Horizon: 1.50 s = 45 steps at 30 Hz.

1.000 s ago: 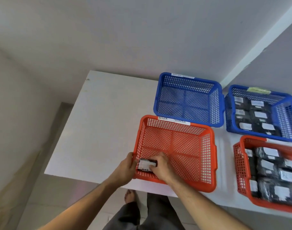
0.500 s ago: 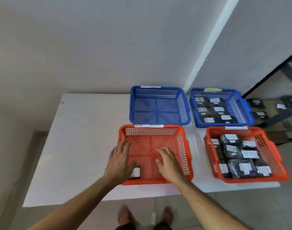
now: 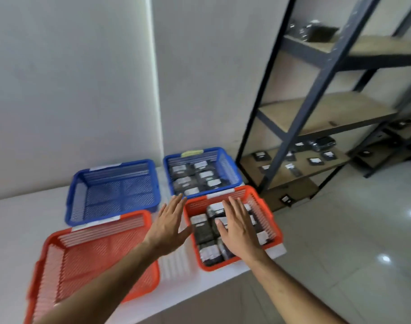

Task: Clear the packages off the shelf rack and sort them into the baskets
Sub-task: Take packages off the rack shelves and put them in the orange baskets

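Orange mesh is no longer being touched by either hand: half a second ago both hands were over the near-left orange basket [image 3: 94, 258], and they are now being held further right. The view is also being swung right, so the shelf rack [image 3: 316, 101] is now being shown at greater length than before. The left hand [image 3: 169, 226] is being held flat with a wide grip, fingers straight, above the strip of tabletop [image 3: 176, 265] between the two orange baskets. The right hand [image 3: 238, 230] is being held likewise, wide and holding nothing, over the near-right orange basket [image 3: 267, 213]. Dark labelled packages [image 3: 203, 230] are lying in that basket directly below the right palm; contact cannot be told through the blur. More packages are being stored in the far-right blue basket [image 3: 230, 169]. Loose packages [image 3: 315, 160] are lying on a lower rack shelf, well apart from both hands. The far-left blue basket [image 3: 113, 190] is being shown with only mesh visible.
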### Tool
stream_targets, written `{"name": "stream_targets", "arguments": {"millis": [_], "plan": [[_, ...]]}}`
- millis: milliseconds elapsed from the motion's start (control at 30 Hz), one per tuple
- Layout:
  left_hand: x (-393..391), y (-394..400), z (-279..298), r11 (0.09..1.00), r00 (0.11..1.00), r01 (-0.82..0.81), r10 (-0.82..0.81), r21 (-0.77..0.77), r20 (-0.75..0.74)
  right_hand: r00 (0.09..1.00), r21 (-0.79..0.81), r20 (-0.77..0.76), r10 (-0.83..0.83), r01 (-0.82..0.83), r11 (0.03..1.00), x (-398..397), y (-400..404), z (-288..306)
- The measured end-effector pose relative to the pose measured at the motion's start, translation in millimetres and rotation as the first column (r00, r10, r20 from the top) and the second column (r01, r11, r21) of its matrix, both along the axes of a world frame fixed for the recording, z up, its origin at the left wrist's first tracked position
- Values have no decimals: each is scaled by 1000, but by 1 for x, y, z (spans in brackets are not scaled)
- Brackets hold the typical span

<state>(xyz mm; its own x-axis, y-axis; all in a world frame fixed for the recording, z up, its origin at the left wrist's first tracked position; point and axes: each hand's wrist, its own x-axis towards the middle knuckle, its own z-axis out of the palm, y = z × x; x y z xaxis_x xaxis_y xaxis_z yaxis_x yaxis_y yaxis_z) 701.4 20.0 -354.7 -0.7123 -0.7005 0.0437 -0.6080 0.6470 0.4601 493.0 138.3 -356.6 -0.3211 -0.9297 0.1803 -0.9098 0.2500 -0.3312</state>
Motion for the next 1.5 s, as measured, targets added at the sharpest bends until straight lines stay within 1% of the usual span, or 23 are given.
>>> {"name": "stream_targets", "arguments": {"millis": [133,233,333,500,567,667,733,800,867,967,1067,1233,1267,1400,1500], "plan": [[-104,15,17,1000,996,12,-11,13,-91,998,-41,-18,-56,55,998,-97,30,19],[-171,27,22,998,989,37,-29,56,-145,994,-23,-6,-110,109,994,-163,50,29],[-232,36,18,992,986,83,-68,91,-154,988,-27,-2,-153,153,988,-226,66,32],[-331,41,3,984,982,141,-125,107,-143,978,-20,10,-209,209,978,-317,75,23],[-371,38,-6,977,981,148,-126,154,-147,976,-11,26,-216,216,976,-355,72,17],[-429,25,-17,960,986,102,-63,259,-157,976,8,56,-210,210,978,-412,64,8],[-464,15,-24,936,981,48,21,348,-193,976,27,95,-196,194,981,-450,58,3],[-494,6,-33,894,967,-1,115,448,-227,975,48,135,-175,170,984,-484,53,-2],[-523,-4,-41,831,945,-61,227,553,-236,964,73,201,-176,165,984,-517,46,-8],[-548,-12,-50,760,893,-99,353,643,-280,932,126,299,-203,173,977,-546,36,-15],[-573,-21,-61,719,863,-139,425,681,-274,893,177,393,-219,160,971,-585,14,-35],[-607,-37,-98,639,759,-262,599,723,-254,814,262,538,-219,86,961,-643,-44,-88],[-614,-40,-106,634,737,-280,624,721,-261,804,260,559,-206,66,963,-654,-57,-103],[-638,-69,-139,668,666,-349,670,657,-327,784,234,604,-145,0,972,-688,-114,-161],[-654,-95,-170,670,563,-452,726,589,-394,803,228,584,-118,-22,973,-705,-156,-209]]}}
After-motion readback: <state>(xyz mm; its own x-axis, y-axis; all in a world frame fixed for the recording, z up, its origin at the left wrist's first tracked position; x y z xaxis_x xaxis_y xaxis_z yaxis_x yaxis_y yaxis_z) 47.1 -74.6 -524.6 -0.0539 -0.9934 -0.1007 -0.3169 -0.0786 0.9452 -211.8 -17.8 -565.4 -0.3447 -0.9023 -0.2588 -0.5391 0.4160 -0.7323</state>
